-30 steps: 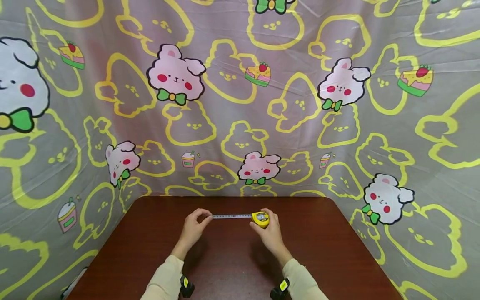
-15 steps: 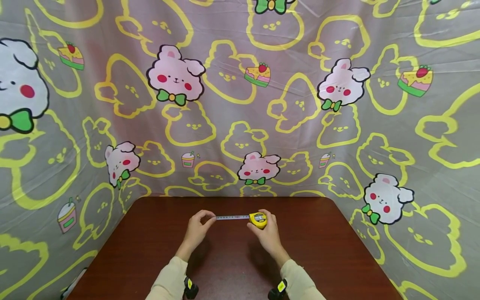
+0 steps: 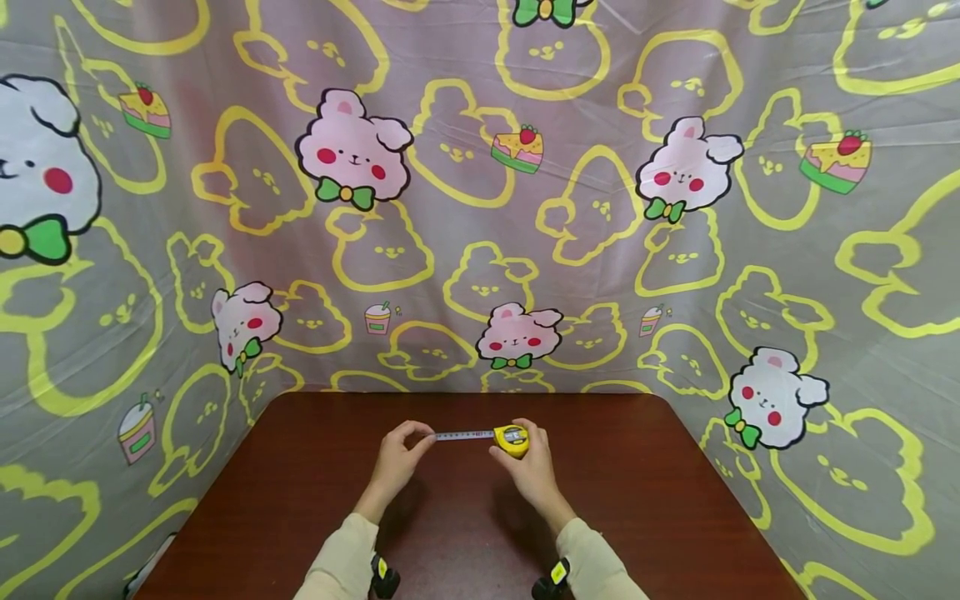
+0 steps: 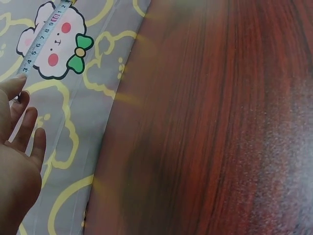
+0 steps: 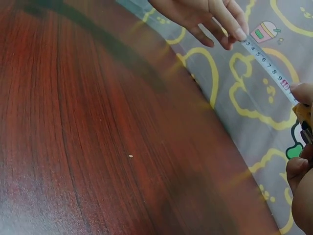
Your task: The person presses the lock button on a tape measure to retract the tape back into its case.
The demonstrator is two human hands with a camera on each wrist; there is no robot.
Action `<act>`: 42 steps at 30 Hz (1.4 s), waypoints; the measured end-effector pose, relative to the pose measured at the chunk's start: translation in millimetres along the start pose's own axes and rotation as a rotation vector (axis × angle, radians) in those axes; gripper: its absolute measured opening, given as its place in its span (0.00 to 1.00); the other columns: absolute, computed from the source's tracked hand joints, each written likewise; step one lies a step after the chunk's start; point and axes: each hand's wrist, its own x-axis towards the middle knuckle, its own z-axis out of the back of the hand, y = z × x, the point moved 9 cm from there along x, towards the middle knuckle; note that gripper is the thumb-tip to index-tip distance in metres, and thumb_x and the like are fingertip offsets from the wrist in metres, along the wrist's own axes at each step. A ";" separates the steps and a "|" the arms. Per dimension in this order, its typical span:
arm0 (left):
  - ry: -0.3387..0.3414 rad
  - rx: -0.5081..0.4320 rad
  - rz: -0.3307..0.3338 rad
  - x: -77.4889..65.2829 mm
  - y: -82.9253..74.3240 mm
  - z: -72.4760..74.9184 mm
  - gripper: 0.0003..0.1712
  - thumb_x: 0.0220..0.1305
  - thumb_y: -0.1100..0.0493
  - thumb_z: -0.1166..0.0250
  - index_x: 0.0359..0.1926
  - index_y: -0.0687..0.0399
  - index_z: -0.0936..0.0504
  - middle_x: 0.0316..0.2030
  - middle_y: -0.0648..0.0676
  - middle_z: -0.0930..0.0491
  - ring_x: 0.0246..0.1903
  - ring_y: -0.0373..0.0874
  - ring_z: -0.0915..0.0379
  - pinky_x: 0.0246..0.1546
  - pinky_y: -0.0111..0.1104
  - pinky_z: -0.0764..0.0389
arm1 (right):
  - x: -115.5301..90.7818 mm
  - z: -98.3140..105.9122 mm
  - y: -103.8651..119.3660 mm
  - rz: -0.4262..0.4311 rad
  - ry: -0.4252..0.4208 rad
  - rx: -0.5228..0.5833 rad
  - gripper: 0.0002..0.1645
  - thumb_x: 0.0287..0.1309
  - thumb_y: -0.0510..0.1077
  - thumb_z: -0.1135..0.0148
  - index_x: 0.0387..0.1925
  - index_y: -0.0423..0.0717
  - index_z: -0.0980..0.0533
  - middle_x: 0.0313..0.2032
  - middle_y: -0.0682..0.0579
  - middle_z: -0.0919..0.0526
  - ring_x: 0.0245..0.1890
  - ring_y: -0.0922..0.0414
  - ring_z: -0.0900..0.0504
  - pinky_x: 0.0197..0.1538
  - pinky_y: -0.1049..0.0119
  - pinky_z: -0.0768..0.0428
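A yellow tape measure is gripped in my right hand, between thumb and fingers. Its silver blade runs out to the left, straight and level above the table. My left hand pinches the blade's free end between thumb and index finger. In the left wrist view the other fingers of the left hand are spread loosely. Numbers from 3 up past a red 10 show along the blade in the right wrist view. Only the edge of the case appears there, partly hidden by the right hand.
Beneath both hands lies a dark reddish-brown wooden table. A patterned curtain with rabbit faces closes in the back and both sides. A tiny pale speck lies on the tabletop. Each wrist carries a small black camera.
Both hands have moved towards each other, the left to the right and the right to the left. The visible stretch of blade between them has become shorter.
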 end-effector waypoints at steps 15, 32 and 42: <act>0.013 0.026 -0.018 -1.0 -3.2 -10.9 0.06 0.64 0.66 0.27 0.36 0.51 0.13 0.35 0.45 0.17 0.39 0.43 0.21 0.42 0.42 0.21 | -1.5 -9.2 2.5 0.013 0.004 -0.018 0.40 0.51 0.44 0.17 0.62 0.39 0.28 0.50 0.44 0.30 0.48 0.48 0.24 0.52 0.56 0.22; 0.036 0.026 -0.043 -3.8 -4.9 -21.2 0.05 0.64 0.65 0.27 0.37 0.51 0.14 0.35 0.44 0.17 0.39 0.48 0.20 0.43 0.45 0.21 | -5.8 -18.4 1.9 0.023 0.016 -0.025 0.40 0.51 0.45 0.18 0.62 0.41 0.28 0.51 0.44 0.30 0.48 0.49 0.24 0.53 0.55 0.23; 0.029 0.026 -0.056 -5.0 -7.3 -25.9 0.05 0.63 0.68 0.27 0.37 0.54 0.13 0.34 0.46 0.16 0.38 0.44 0.20 0.42 0.40 0.21 | -7.6 -20.0 3.1 0.055 0.009 -0.034 0.40 0.50 0.45 0.16 0.60 0.40 0.28 0.49 0.45 0.29 0.46 0.50 0.25 0.50 0.57 0.24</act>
